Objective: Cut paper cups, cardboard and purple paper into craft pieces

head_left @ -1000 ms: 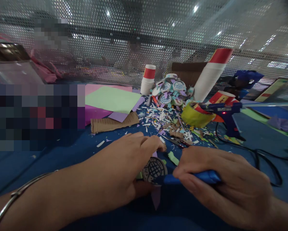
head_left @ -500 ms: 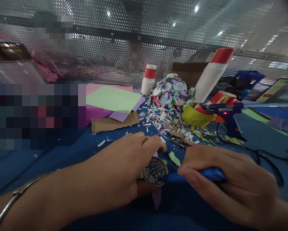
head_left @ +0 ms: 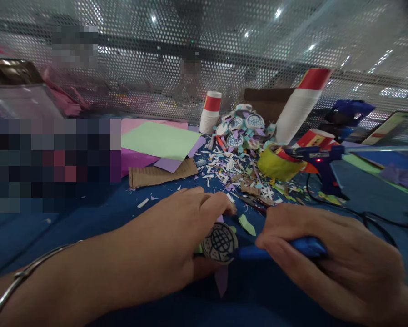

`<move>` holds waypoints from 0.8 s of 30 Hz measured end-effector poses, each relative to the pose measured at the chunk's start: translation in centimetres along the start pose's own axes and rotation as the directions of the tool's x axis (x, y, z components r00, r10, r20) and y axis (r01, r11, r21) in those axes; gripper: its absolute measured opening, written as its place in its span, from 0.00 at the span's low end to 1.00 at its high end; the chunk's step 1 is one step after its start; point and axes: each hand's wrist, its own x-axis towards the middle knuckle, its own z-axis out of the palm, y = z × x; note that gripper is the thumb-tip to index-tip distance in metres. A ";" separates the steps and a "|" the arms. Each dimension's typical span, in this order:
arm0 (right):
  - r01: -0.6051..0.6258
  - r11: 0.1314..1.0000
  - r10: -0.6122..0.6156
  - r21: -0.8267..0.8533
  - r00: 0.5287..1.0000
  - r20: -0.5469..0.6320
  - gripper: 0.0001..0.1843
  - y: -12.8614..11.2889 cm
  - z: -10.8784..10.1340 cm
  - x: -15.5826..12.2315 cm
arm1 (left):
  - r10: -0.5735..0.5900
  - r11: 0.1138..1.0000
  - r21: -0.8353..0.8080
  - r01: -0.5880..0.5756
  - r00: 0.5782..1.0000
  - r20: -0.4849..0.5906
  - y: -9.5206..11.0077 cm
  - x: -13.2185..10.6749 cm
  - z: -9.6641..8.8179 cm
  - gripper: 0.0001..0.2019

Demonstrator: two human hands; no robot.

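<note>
Over tabletop [head_left: 98,209], left hand [head_left: 186,227] pinching patterned disc [head_left: 220,241] (purple flap [head_left: 221,280] below); right hand [head_left: 340,259] pinching marker [head_left: 308,246].

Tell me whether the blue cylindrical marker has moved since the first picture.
Yes, the blue marker has shifted rightward, judged against the small, elongated pale-green paper scrap just beyond it.

No readable text. Pale label on glue gun [head_left: 327,176]: lettering too small and blurred to make out. Yellow marks on red cup [head_left: 309,136] behind it: illegible.
</note>
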 end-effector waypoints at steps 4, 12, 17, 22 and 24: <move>-0.011 1.000 0.011 0.030 1.000 -0.008 0.06 0.1 -0.1 -0.1 | 0.008 1.000 -0.008 -0.008 1.000 -0.003 0.0 0.0 0.0 0.25; -0.023 1.000 0.023 0.017 1.000 0.002 0.07 0.1 0.0 -0.1 | 0.015 1.000 0.004 -0.015 0.999 -0.035 -0.1 0.0 0.1 0.26; -0.059 0.996 0.056 -0.066 0.997 -0.044 0.07 0.5 0.0 -0.4 | 0.021 1.000 0.008 -0.020 0.998 -0.052 0.0 0.0 0.2 0.22; -0.062 0.992 0.057 -0.112 0.997 -0.046 0.06 0.5 -0.1 -0.5 | 0.038 0.999 0.018 -0.037 0.997 -0.070 -0.2 -0.1 0.3 0.25; -0.064 0.992 0.058 -0.107 0.996 -0.061 0.06 0.7 0.1 -0.6 | 0.037 0.999 0.021 -0.036 0.998 -0.057 -0.2 0.0 0.3 0.24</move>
